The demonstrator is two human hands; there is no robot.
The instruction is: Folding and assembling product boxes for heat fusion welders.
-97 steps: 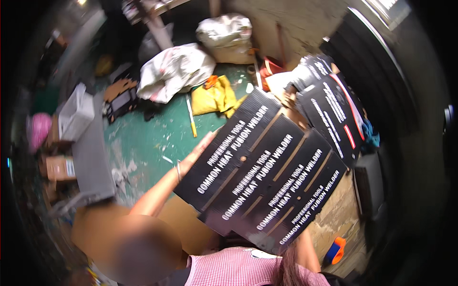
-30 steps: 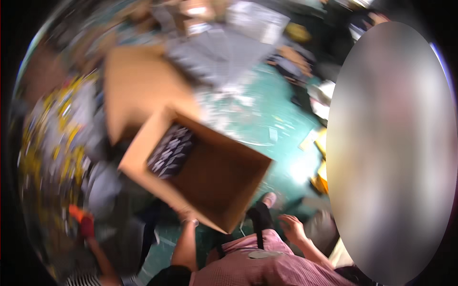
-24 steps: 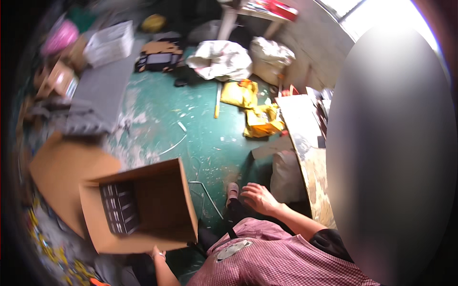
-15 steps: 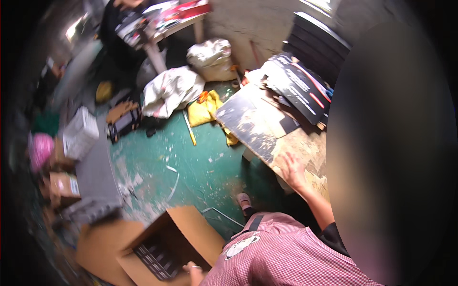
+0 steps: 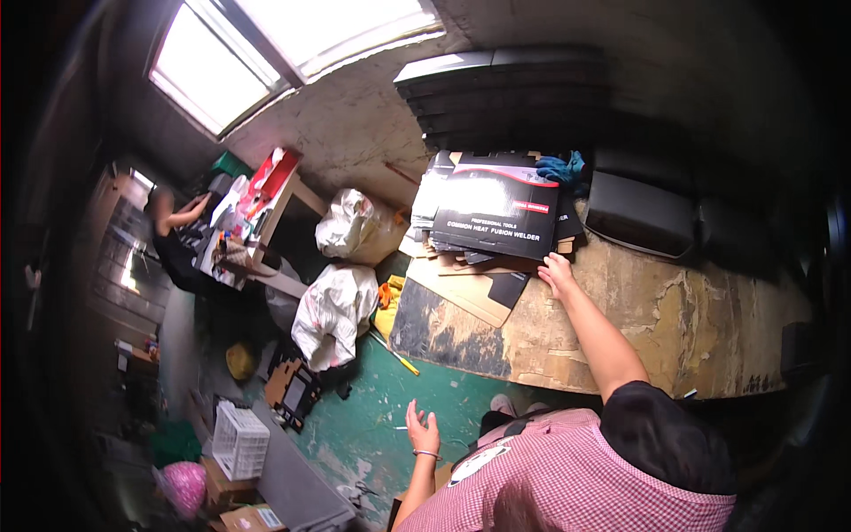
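My right hand (image 5: 556, 274) reaches over the workbench, its fingers at the near right corner of a flat black printed carton (image 5: 496, 208). Its fingertips look closed on that edge. This carton tops a pile of flattened cardboard (image 5: 431, 217) with brown and black pieces jutting out below. My left hand (image 5: 423, 434), with a bracelet at the wrist, hangs in the air in front of me. Its fingers are apart and nothing is in it.
The worn wooden workbench (image 5: 638, 328) carries black cases (image 5: 640, 213) and blue gloves (image 5: 560, 168). White sacks (image 5: 335, 315) stand on the green floor to its left, near a white crate (image 5: 240, 441). Farther left, another person (image 5: 175, 235) works at a table.
My view has swung up and right. My right hand has moved from the bench edge to the carton pile. My left hand has lifted away from the open cardboard box.
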